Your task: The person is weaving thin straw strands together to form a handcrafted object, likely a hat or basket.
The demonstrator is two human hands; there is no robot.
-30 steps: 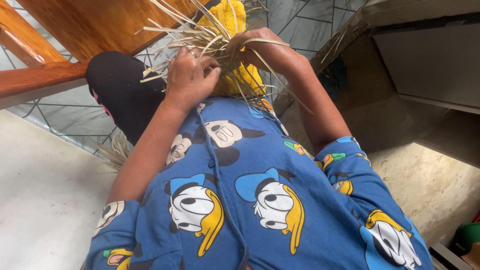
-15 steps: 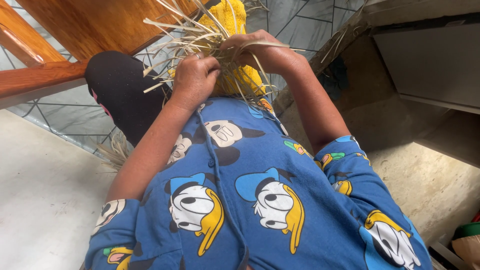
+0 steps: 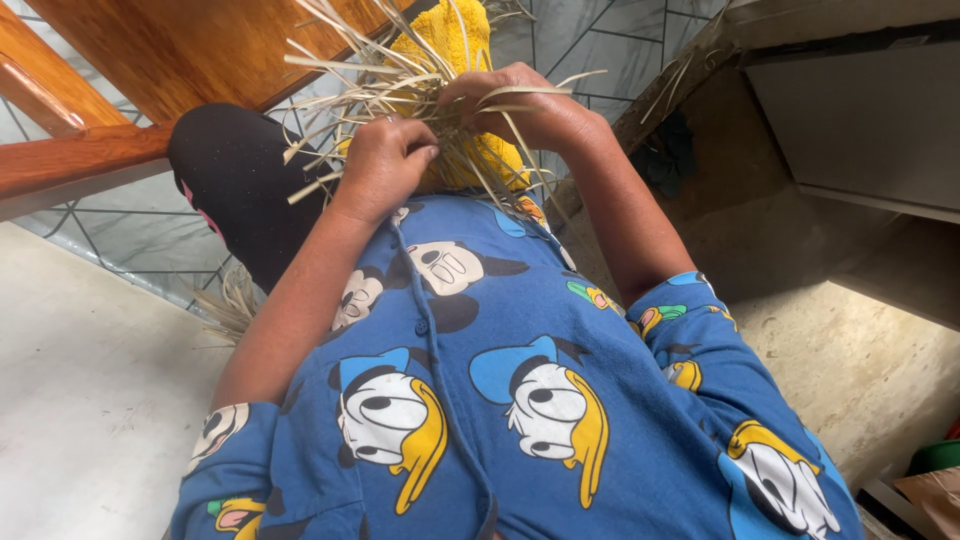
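From the head camera, looking down the person's front, both hands were up at the top of the view, buried in a bundle of pale straw strips (image 3: pixel 400 85). The left hand (image 3: pixel 380 165) was curled tight, its fingertips pinching several strips against the bundle. The right hand (image 3: pixel 515 105) was closed over the other side, with strips running across its knuckles and out past the wrist. The two hands were nearly touching. The bundle sat over a yellow cloth (image 3: pixel 460 45) on the person's lap, its loose ends fanning outward to the left and up. A blue cartoon-print shirt (image 3: pixel 500 390) filled the lower view. A black trouser knee (image 3: pixel 235 175) lay left of the hands, beside a wooden bench (image 3: pixel 120 70). More straw (image 3: pixel 230 305) lay on the floor below the knee.
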